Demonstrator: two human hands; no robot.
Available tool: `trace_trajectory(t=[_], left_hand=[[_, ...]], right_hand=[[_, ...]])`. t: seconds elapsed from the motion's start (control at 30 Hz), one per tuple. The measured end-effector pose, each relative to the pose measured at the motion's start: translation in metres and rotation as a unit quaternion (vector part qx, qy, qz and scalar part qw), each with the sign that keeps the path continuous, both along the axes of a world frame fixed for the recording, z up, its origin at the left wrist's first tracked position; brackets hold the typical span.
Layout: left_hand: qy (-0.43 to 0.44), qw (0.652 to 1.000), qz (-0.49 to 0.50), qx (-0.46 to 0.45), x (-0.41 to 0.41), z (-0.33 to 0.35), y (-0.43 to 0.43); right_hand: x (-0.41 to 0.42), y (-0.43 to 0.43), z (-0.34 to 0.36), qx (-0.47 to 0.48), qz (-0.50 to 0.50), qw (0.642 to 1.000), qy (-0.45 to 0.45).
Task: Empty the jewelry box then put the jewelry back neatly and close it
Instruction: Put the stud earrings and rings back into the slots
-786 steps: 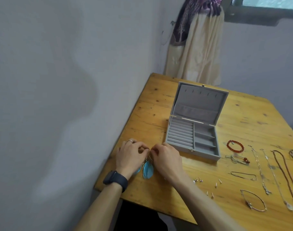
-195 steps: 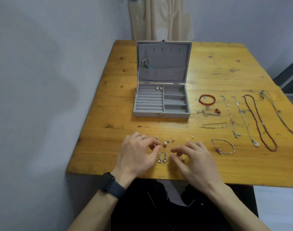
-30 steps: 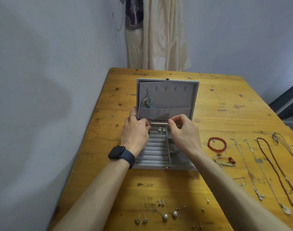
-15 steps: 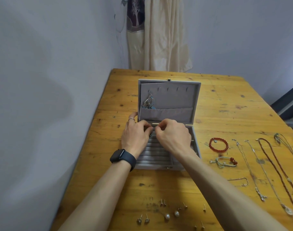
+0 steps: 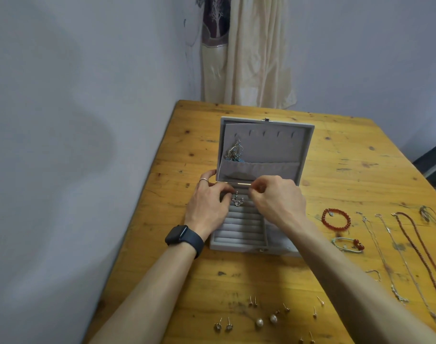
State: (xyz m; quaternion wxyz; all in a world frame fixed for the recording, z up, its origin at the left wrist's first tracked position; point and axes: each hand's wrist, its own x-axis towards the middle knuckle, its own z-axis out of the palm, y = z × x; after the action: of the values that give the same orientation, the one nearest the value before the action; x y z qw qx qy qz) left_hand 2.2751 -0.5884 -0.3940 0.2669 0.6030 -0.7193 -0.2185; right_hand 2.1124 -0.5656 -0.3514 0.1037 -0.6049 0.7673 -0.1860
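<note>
Grey jewelry box [image 5: 239,245] open mid-worktop [image 5: 336,150], lid upright. Both hands over ring rolls at back of left section. Silver earring pair [image 5: 237,201] sits on rolls between hands. Left hand [image 5: 207,204]: fingers [image 5: 220,187] curled, tips just beside pair; grip cannot be told. Right hand [image 5: 279,202]: thumb and forefinger pinched together above rolls; cannot tell if anything between them. Dangly earrings [image 5: 234,153] in lid pocket. Red bracelet [image 5: 336,219] and necklaces [image 5: 410,244] right of box. Studs and pearls [image 5: 259,322] at near edge.
</note>
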Motion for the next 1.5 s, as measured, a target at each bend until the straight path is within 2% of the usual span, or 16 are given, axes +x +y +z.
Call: trace_trajectory(t=[0.3, 0.5, 0.87, 1.07, 1.27, 1.4, 1.5], left_hand=[[0.005, 1.0, 0.017, -0.025, -0.003, -0.006, 0.004], [-0.001, 1.0, 0.018, -0.025, -0.003, -0.006, 0.005], [-0.002, 0.999, 0.015, -0.035, -0.002, -0.006, 0.006], [-0.005, 0.999, 0.014, -0.038, -0.001, -0.006, 0.008], [-0.009, 0.999, 0.014, -0.04, -0.002, -0.005, 0.009], [-0.029, 0.998, 0.013, -0.051, -0.001, -0.004, 0.01], [-0.046, 0.997, 0.012, -0.059, -0.001, -0.003, 0.011]], right_hand=[[0.013, -0.004, -0.011, 0.029, 0.054, 0.998, 0.012], [0.008, -0.008, -0.013, -0.002, 0.058, 0.998, -0.002], [0.014, -0.024, -0.012, 0.019, 0.085, 0.992, 0.086], [0.015, -0.026, -0.014, -0.008, 0.104, 0.991, 0.085], [0.008, -0.018, -0.014, -0.079, 0.098, 0.988, 0.092], [-0.005, -0.005, -0.015, -0.083, 0.109, 0.989, 0.053], [-0.01, 0.006, -0.022, -0.089, 0.135, 0.985, 0.056]])
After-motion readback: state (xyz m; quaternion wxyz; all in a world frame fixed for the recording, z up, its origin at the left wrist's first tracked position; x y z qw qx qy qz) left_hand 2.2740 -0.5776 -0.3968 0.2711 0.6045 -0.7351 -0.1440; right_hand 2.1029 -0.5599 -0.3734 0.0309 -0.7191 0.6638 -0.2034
